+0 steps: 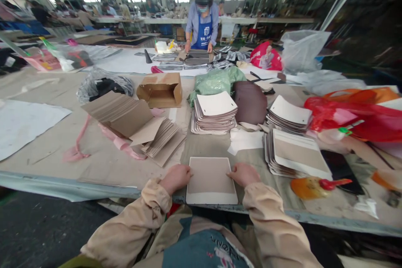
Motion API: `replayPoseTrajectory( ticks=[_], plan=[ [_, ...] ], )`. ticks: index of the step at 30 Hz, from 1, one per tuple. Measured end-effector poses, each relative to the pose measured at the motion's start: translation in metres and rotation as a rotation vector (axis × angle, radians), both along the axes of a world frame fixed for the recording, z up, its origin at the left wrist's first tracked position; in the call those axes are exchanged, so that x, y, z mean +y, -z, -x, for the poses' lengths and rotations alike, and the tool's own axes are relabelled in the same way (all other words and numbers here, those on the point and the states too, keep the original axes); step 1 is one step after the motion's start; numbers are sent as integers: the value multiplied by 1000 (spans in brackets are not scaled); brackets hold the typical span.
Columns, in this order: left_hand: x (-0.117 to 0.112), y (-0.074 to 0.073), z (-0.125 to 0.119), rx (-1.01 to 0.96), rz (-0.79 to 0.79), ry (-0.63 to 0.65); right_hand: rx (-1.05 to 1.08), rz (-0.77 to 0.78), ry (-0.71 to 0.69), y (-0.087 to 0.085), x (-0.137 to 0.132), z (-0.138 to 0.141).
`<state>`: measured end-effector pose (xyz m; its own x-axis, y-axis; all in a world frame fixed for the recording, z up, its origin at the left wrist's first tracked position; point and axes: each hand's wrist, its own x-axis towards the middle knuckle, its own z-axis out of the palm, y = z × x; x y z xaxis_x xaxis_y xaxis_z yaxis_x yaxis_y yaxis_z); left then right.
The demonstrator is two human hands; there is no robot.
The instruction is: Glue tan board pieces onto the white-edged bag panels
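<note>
Pressing step: your left hand (pixel 176 177) and right hand (pixel 243 173) — fingers curled, grip clamped on the edges — hold the flat beige rounded-corner panel (pixel 211 179) on the desk (pixel 103 161) (near edge). Next, probably lift it squarely.

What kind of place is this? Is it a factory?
Probably yes, a workshop or small factory. Stacks of identical cut panels cover a long worktable, both hands press one flat panel, and another person in a blue apron works at a table behind.
</note>
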<state>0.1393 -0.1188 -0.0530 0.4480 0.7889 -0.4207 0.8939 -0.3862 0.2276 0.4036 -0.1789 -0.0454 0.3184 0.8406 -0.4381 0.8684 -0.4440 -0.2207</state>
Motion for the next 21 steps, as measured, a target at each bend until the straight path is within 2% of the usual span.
replayPoseTrajectory(
  ticks=[3, 5, 7, 9, 11, 13, 17, 21],
  plan=[
    [1, -1, -1, 6, -4, 10, -29, -121, 2, 0, -11, 14],
    [2, -2, -1, 11, -7, 16, -35, -235, -51, 2, -20, 34],
    [1, -2, -2, 18, -13, 26, -2, -348, -182, 9, -28, 59],
    [1, -2, -2, 30, -20, 37, 64, -427, -370, 18, -34, 81],
    [1, -1, -2, 44, -21, 50, 99, -449, -483, 29, -40, 91],
    [2, 0, -1, 51, -20, 64, 80, -430, -463, 37, -45, 88],
    [3, -2, -3, 45, -18, 68, 21, -385, -313, 43, -59, 58],
    [-5, -11, -6, 26, -47, 15, 44, -409, -302, 51, -68, 40]
  ],
)
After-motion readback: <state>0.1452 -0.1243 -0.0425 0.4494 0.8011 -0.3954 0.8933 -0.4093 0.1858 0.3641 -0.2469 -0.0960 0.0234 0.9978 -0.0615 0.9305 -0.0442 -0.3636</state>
